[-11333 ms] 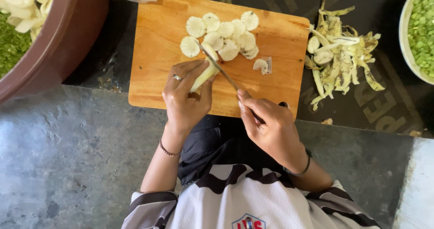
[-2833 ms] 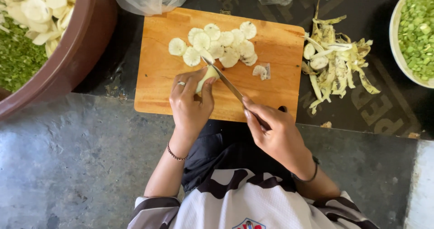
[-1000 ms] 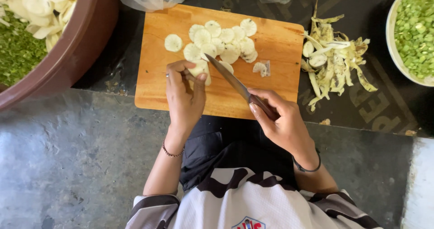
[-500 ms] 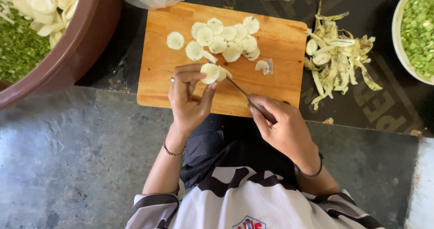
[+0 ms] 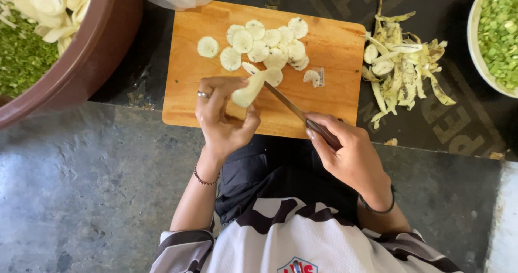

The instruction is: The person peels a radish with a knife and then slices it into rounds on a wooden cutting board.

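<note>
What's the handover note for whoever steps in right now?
Left hand: holds the pale vegetable piece, lifted just over the cutting board.
Right hand: grips the knife, blade angled toward that piece.
Done: a pile of round slices lies at the board's far side; peels sit right of the board.
Left: the held piece is uncut.

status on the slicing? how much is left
Done: a pile of round slices on the cutting board, peels set aside. In hand: left hand holds a short remaining piece; right hand holds the knife. Left: only that piece.
</note>
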